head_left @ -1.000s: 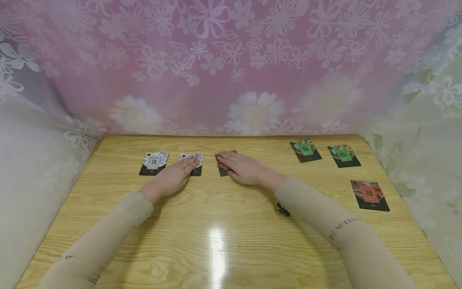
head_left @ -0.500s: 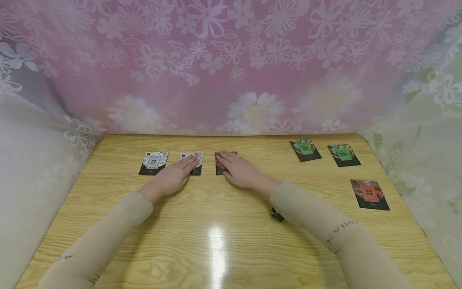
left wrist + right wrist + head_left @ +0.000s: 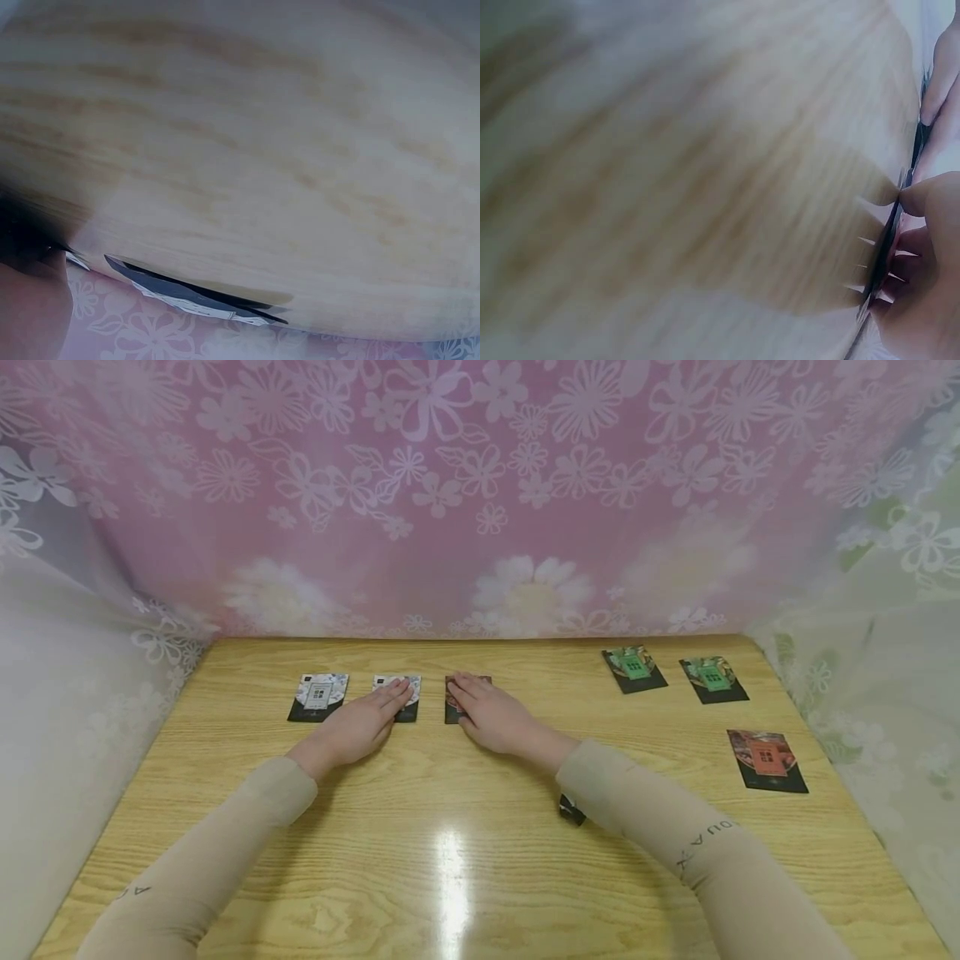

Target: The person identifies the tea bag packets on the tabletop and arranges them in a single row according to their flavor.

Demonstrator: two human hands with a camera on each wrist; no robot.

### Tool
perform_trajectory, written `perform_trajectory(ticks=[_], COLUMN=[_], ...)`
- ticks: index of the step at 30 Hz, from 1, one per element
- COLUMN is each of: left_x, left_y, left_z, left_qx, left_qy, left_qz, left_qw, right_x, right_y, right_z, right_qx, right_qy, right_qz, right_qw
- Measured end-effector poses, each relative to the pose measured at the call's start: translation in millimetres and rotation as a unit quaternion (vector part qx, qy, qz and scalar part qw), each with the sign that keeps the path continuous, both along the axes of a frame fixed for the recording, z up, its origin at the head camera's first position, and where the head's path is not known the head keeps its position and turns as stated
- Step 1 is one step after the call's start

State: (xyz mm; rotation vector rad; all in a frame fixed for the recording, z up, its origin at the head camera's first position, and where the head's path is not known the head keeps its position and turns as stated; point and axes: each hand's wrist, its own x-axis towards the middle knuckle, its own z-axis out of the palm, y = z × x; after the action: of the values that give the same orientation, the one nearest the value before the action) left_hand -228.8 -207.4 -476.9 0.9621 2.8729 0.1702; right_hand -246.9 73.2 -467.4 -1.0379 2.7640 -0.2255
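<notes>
My left hand (image 3: 358, 729) lies with straight fingers on a white-and-black sachet (image 3: 408, 713), partly covering it. Left of that is a matching white-and-black sachet (image 3: 318, 697), flat on the table. To the right, my right hand (image 3: 498, 718) rests its extended fingers on a red-and-black sachet (image 3: 453, 713), covering most of it. In the right wrist view, the fingertips and thumb of the right hand (image 3: 919, 277) touch the thin dark sachet edge (image 3: 885, 251). The three sachets stand in a row near the far edge, with gaps between them.
Two green-and-black sachets (image 3: 633, 669) lie at the back right, tilted. A red-and-black sachet (image 3: 768, 761) lies near the right edge. Another dark sachet (image 3: 572, 810) is mostly hidden under the right forearm. Floral curtains (image 3: 487, 527) surround the wooden table (image 3: 360, 860).
The red-and-black sachet under my right hand has turned from slightly tilted to nearly square with the row. The right wrist and forearm have shifted a little left. My left hand has stayed put.
</notes>
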Motion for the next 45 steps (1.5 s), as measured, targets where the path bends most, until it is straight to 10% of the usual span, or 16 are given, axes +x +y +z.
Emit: perform_trajectory(ticks=[32,45], left_x=[0.9,-0.1], left_y=[2,1], left_z=[-1.3,0.0], left_qx=[0.006,-0.007], left_qy=[-0.003,-0.008], left_qz=[-0.002,0.006], left_qw=[1.0000,0.9999], right_x=[3.4,8.0], right_y=[-5,50], right_z=[3.8,33.1], right_qx=[0.018,-0.010], right_qy=[0.035,0.076], right_qz=[-0.010,-0.032], right_qw=[0.999,0.997])
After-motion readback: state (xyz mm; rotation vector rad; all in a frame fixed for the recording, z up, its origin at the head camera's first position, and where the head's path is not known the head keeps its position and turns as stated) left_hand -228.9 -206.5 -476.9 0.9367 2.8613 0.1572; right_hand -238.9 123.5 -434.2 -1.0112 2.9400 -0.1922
